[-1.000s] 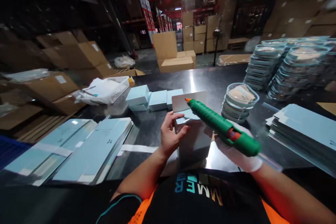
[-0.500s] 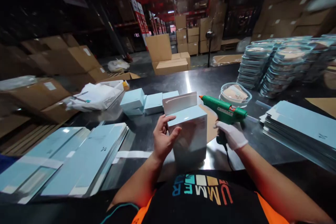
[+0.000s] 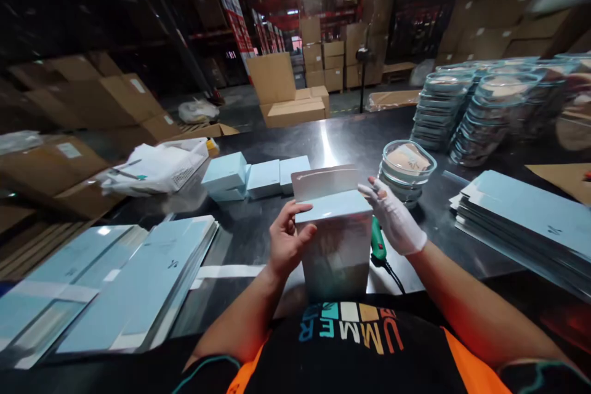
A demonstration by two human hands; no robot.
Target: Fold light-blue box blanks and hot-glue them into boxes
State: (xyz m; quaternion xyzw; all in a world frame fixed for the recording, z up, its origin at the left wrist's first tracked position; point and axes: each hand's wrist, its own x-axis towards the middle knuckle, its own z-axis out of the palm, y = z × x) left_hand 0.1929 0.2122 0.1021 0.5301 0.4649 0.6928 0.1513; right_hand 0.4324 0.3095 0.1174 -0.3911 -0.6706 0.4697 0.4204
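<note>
A light blue cardboard box [image 3: 336,240] stands on the table close to my body, its top flap [image 3: 327,179] raised at the far side. My left hand [image 3: 290,234] grips the box at its upper left edge, fingers over the top and thumb on the near face. My right hand [image 3: 392,212], in a white glove with bare fingertips, has its fingers stretched out at the box's upper right corner, by the flap. Below that hand lies a green glue gun [image 3: 378,240]; its handle and cord show, while the rest is hidden behind the box and hand.
Flat blue cartons [image 3: 138,283] are piled at left, with another pile [image 3: 530,215] at right. Small blue boxes [image 3: 263,177] sit beyond my left hand. Glass dishes [image 3: 409,166] stand behind my right hand, near tall stacks of dishes [image 3: 443,111]. A white basket [image 3: 189,166] stands back left.
My right hand has let go of the glue gun, which now lies on the table, and has moved left to the box's corner. My left hand keeps its hold on the box.
</note>
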